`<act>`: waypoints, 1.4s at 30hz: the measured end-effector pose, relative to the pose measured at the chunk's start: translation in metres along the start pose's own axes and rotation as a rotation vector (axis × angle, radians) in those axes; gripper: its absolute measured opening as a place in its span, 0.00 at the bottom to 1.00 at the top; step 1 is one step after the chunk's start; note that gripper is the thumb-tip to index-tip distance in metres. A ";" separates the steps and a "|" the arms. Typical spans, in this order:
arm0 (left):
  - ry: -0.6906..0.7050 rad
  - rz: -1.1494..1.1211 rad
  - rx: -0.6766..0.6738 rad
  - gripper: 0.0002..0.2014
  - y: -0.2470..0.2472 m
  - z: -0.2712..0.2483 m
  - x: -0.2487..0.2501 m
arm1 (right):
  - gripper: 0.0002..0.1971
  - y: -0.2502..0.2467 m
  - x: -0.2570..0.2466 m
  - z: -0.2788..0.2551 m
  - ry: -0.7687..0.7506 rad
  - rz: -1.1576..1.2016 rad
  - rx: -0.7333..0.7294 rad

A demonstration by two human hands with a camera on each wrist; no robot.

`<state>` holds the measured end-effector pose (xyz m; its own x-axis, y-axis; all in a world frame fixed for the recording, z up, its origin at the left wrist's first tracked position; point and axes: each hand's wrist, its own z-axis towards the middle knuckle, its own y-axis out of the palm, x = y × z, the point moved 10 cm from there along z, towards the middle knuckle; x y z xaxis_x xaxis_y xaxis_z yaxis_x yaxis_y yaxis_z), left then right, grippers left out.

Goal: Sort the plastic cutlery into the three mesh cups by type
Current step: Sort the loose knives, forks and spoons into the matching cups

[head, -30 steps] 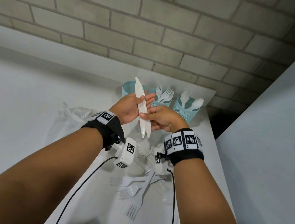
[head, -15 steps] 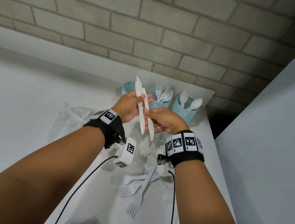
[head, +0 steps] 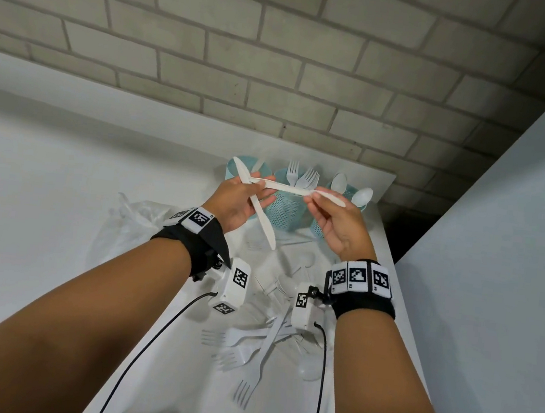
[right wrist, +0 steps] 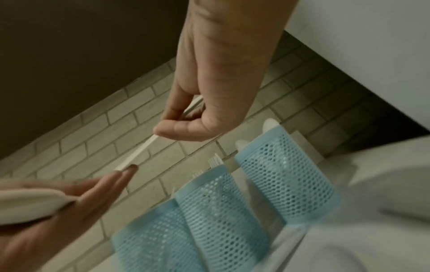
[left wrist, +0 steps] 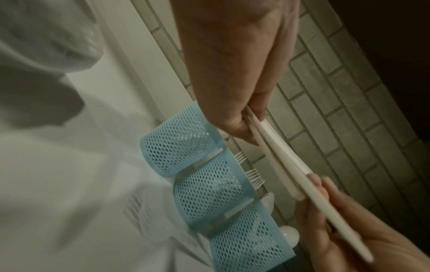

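Here your two hands work above the three mesh cups [head: 290, 205] at the back of the table [head: 61, 199]. A second ago both knives stood side by side, upright, between your hands; now they are splayed apart. Your left hand [head: 236, 202] pinches one knife [head: 258, 203], its blade rising over the left cup [head: 234, 168] and its handle slanting down toward the table. Your right hand [head: 338, 224] pinches the second knife [head: 295, 190], lying crosswise in front of the fork cup [head: 284, 207], its far end reaching your left fingers. The spoon cup [head: 321, 227] stands on the right. Separating the pair suggests each knife can now drop singly into the left cup. Loose forks [head: 247, 353] and spoons [head: 308, 370] remain on the table, beside a plastic bag [head: 137, 221], so sorting seems well short of done.
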<state>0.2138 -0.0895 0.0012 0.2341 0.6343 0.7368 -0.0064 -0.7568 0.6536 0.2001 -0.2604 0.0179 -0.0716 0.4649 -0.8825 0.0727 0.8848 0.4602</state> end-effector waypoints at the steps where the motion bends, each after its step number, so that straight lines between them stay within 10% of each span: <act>1: 0.000 -0.007 -0.002 0.10 0.002 0.000 -0.002 | 0.05 0.002 0.000 0.001 -0.015 0.094 0.011; 7: -0.020 0.087 -0.104 0.07 0.020 -0.003 -0.006 | 0.10 0.032 0.021 0.008 -0.011 0.054 -0.060; 13: -0.158 0.242 -0.148 0.13 0.013 -0.008 -0.019 | 0.18 0.012 0.003 0.010 -0.085 0.148 0.164; 21: -0.213 0.227 -0.264 0.12 0.029 -0.016 -0.024 | 0.09 0.036 0.013 0.001 0.007 -0.602 0.009; 37: -0.193 0.267 -0.236 0.13 0.029 -0.019 -0.024 | 0.10 0.034 0.013 0.010 0.014 -0.490 0.021; 42: -0.067 0.200 -0.137 0.16 0.018 -0.012 -0.006 | 0.13 0.007 0.008 0.016 -0.016 0.008 0.241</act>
<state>0.2007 -0.1048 0.0104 0.2792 0.4585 0.8437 -0.1899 -0.8349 0.5165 0.2155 -0.2511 0.0122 -0.0545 0.4700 -0.8810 0.3085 0.8471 0.4328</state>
